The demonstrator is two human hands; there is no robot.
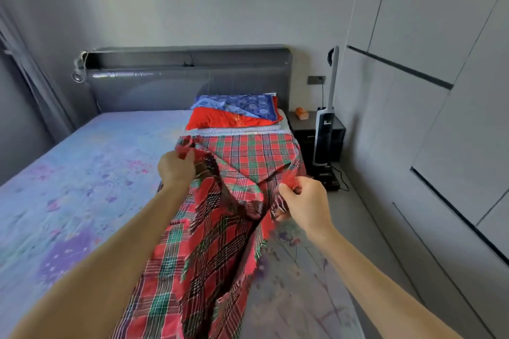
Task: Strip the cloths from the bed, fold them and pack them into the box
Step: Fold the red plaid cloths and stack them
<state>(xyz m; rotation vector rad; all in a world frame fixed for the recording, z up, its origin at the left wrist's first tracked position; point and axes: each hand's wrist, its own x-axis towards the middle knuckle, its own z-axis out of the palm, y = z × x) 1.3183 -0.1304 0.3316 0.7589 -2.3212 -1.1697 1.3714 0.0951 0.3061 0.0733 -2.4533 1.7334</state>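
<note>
One bed (82, 173): fills the left and middle in front of me, under a pale blue sheet with purple blotches.
Headboard (165, 85): grey and padded, across the far end against the wall.
Plaid cloth (248, 154): red and green checks, on the right side of the bed. Its far part lies flat on the mattress. Its near part is lifted and bunched between my hands and trails down toward me.
Floor cleaner (325, 129): white and black, upright on the floor right of the bed, just beside the nightstand.
Nightstand (301, 131): dark, by the bed's head corner.
Red cloth (220, 118): at the head end on the right, just beyond the plaid's far edge.
Blue cloth (239, 103): patterned, lying on top of the red one.
Left hand (175, 166): I have my fingers curled round the plaid's left edge, held above the mattress.
Right hand (305, 202): I pinch the plaid's fringed right edge, nearer to me than my left.
Orange block (301, 113): small, on the nightstand top.
</note>
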